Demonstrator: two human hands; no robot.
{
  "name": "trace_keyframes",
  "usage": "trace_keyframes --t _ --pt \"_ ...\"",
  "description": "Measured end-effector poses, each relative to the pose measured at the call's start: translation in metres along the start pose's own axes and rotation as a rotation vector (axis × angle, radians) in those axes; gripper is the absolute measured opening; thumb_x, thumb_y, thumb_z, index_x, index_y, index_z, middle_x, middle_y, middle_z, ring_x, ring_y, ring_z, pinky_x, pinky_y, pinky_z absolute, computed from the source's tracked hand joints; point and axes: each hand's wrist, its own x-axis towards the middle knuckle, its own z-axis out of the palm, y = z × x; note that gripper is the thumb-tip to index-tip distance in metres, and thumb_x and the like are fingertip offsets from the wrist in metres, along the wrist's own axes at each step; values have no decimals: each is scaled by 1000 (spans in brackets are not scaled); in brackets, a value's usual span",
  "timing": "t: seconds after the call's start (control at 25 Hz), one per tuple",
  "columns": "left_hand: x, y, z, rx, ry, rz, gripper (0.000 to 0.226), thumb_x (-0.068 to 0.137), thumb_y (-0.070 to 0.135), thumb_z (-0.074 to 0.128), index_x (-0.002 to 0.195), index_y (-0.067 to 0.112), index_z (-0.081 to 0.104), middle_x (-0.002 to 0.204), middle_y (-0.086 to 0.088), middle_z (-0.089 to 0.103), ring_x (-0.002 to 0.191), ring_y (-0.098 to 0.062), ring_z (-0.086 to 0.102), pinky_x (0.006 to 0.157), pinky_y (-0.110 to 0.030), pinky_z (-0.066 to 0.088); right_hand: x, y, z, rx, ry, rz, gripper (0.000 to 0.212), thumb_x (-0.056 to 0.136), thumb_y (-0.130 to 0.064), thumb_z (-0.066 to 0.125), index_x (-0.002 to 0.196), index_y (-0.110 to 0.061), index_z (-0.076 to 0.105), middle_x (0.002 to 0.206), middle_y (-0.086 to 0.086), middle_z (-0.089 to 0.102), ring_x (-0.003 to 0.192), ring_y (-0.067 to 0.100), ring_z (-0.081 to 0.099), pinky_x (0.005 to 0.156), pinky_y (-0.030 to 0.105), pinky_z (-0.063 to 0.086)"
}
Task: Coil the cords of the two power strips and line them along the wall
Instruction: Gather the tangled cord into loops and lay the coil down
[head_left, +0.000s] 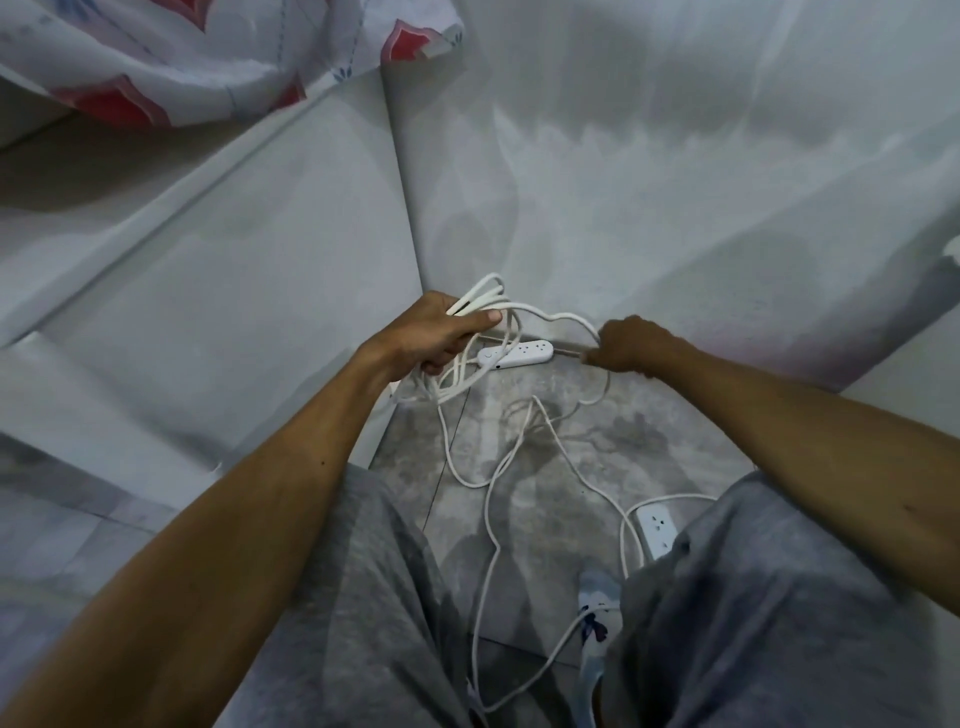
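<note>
Head view: white cord (540, 314) loops are clenched in the left hand (435, 332) (fist closed); one strand is pinched by the right hand (629, 344).

Home room corner — patterned curtain (208, 57), tiled floor (649, 441).

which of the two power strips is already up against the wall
The power strip lying in the corner between the two hands, along the base of the wall. The other strip lies out on the floor by the person's right knee.
</note>
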Motion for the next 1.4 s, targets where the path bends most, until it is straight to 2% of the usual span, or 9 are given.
trace_keyframes --t 0.12,0.28,0.44,0.52,0.64,0.92,1.08,1.24,1.4 --pt "4 2 0 -31 11 5 45 86 46 72 54 27 46 49 6 27 40 -12 19 41 -19 21 7 5 6 404 -260 236 34 99 -33 49 102 0 57 75 19 65 55 28 63 41 34 55" --pt "11 5 2 -1 -17 -20 42 83 49 73 60 24 47 49 5 29 39 -13 21 41 -19 22 19 4 10 690 -436 346 38 107 -29 35 110 5 50 86 26 58 73 37 61 39 44 54" --pt "28 -11 -3 43 4 -79 41 87 46 72 65 22 47 50 3 30 41 -13 22 42 -20 20 40 7 22 628 -361 323 28 104 -18 43 110 8 53 86 25 61 78 39 65 46 39 56" --pt "38 -22 -4 75 10 -113 41 90 43 71 59 25 50 51 2 31 41 -13 22 43 -21 20 55 9 30 578 -236 257 21 97 -5 49 114 3 58 100 25 67 89 38 69 58 40 57" --pt "52 -34 -8 91 39 -144 43 91 40 70 53 25 55 50 1 33 40 -13 24 43 -20 21 77 5 36 515 -100 195 32 92 -1 50 122 5 57 116 27 65 103 39 67 76 42 59" --pt "71 -58 -7 124 60 -190 42 83 51 74 54 25 58 45 3 44 36 -14 31 40 -21 27 123 -16 52 324 -38 102 23 94 -2 50 116 5 53 125 25 55 102 39 66 69 30 47" --pt "70 -59 -14 90 92 -181 43 87 47 72 52 25 59 44 4 42 35 -14 30 39 -21 26 131 -27 57 325 -66 54 19 95 -5 47 101 4 63 114 26 65 101 39 67 79 36 55" --pt "58 -44 -25 -100 155 -128 44 93 38 68 56 23 49 48 2 30 38 -12 22 43 -22 17 122 -34 53 403 -6 52 24 93 -15 52 99 4 65 88 24 73 65 33 73 70 40 62" --pt "33 -3 -40 -268 191 -2 40 96 33 64 61 22 47 46 4 25 35 -9 18 41 -15 19 93 -46 42 537 10 38 23 88 -23 64 90 0 68 78 18 73 59 31 73 60 47 63"
